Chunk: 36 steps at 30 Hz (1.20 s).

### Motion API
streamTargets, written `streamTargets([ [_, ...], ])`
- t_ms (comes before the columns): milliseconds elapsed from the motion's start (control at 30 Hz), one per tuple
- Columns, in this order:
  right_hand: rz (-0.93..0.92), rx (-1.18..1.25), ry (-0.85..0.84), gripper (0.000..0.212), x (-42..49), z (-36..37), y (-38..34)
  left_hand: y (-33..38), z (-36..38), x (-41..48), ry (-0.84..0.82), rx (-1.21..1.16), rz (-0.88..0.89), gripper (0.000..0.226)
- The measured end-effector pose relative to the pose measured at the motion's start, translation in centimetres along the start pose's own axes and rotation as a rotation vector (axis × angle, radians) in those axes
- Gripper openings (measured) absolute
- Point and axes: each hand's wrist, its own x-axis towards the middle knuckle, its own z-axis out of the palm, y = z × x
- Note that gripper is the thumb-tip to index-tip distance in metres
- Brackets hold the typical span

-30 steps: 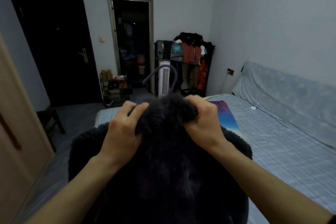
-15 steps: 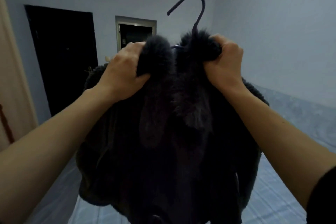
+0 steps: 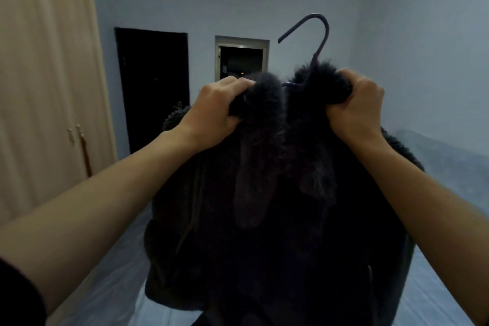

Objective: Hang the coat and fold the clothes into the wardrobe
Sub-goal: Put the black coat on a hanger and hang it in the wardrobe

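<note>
Since half a second ago the view has swung left: wardrobe (image 3: 45, 82) now fills the left edge, and the hanger hook sits lower and further right in frame. Coat and both hands keep the same hold as before.

Dark fluffy coat (image 3: 277, 206) is held up in mid-air, centre frame, above the bed. Left hand (image 3: 215, 111) has fingers curled tight around the left fur collar. Right hand (image 3: 356, 110) is fisted on the right fur collar. Both forearms bare, a dark sleeve edge at lower left. Purple hanger (image 3: 318, 45) is inside the coat's neck; its hook sticks up between the two collar halves, nearer the right hand, open end pointing left. Coat body droops down, lower hem out of frame.

Surface: bed (image 3: 113, 280) with a pale blue sheet, lightly wrinkled, under and both sides of the coat. Padded blue headboard or cover (image 3: 455, 164) along the right wall.

Room: dim, bluish light. Walls plain pale. Wardrobe is beige, doors closed, two small knobs side by side, a dark strap-like thing hanging just below them. Back wall has a black door (image 3: 153, 82), closed, and to its right a grey-framed doorway (image 3: 242, 58), dark inside. Ceiling edge visible top right.
</note>
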Motion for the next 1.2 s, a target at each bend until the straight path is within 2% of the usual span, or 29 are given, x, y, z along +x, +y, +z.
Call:
streamTargets([
  [167, 0.03, 0.1, -0.061, 0.004, -2.0, -2.4, 0.1, 5.4, -0.2, -0.9, 0.036, 0.061, -0.047, 0.04],
  [300, 0.039, 0.219, -0.107, 0.018, -4.6, -3.5, -0.9, 9.6, -0.1, -2.5, 0.049, 0.109, -0.109, 0.035],
  [500, 0.065, 0.367, -0.202, 0.012, -7.5, -3.0, -5.0, 12.2, -3.6, -7.1, 0.081, 0.204, -0.24, 0.029],
  [767, -0.036, 0.637, -0.409, 0.029, -9.3, -1.0, -15.3, 13.1, -12.3, -14.3, 0.147, 0.338, -0.356, 0.036],
  [967, -0.126, 0.817, -0.452, 0.039, -12.6, 1.9, -26.0, 13.9, -20.4, -19.8, 0.21, 0.426, -0.388, 0.044],
  [1100, -0.202, 0.784, -0.482, 0.028, -15.3, 4.6, -33.5, 13.6, -26.1, -23.9, 0.2, 0.492, -0.413, 0.05],
  [1200, -0.225, 0.817, -0.52, 0.019, -17.4, 6.6, -38.7, 13.1, -30.5, -27.5, 0.263, 0.444, -0.461, 0.048],
])
